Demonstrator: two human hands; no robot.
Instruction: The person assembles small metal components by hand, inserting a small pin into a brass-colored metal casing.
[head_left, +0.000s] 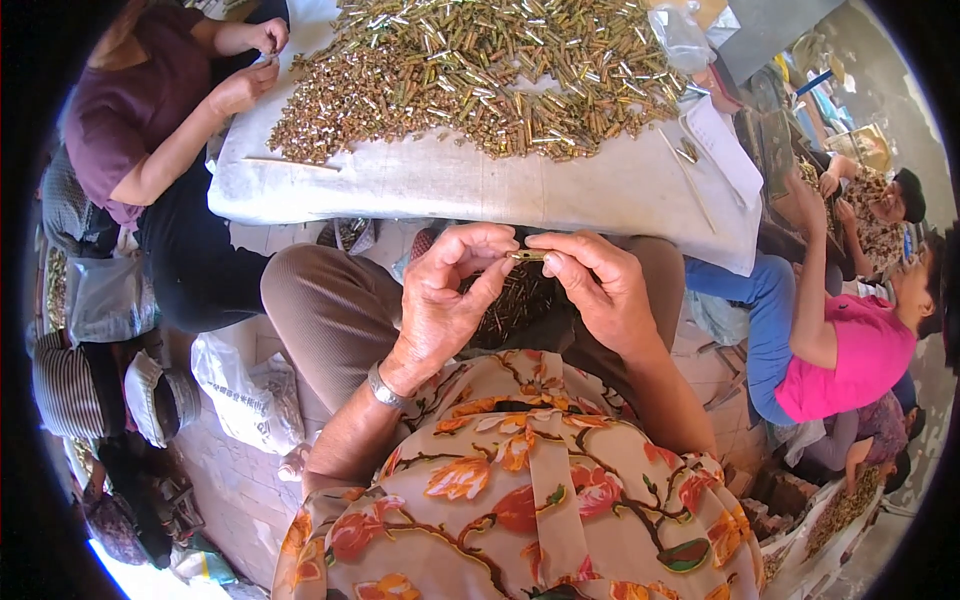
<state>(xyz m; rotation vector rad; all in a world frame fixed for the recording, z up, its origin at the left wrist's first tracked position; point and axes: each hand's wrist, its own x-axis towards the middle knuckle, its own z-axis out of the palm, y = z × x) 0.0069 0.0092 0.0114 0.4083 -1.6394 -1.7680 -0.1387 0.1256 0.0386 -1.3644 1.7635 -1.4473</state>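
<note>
A short, slim gold-coloured metal part (527, 255) is held level over my lap, at the near side of the table. My left hand (447, 290) pinches its left end between thumb and fingertips. At the other end, the thumb and forefinger of my right hand (603, 288) close on it. Its exact kind is too small to tell. Beneath my hands, between my knees, sits a dark heap of slim metal parts (512, 310), partly hidden by my hands. Beyond lies a large pile of similar gold-coloured metal parts (500, 75) on the table.
A pale cover drapes the table (440, 190). Thin sticks (690, 180) and a paper sheet (722, 150) lie at its right. Co-workers sit close on both sides, one in purple (150, 120), another in pink (840, 355). A white bag (250, 390) stands on the floor at left.
</note>
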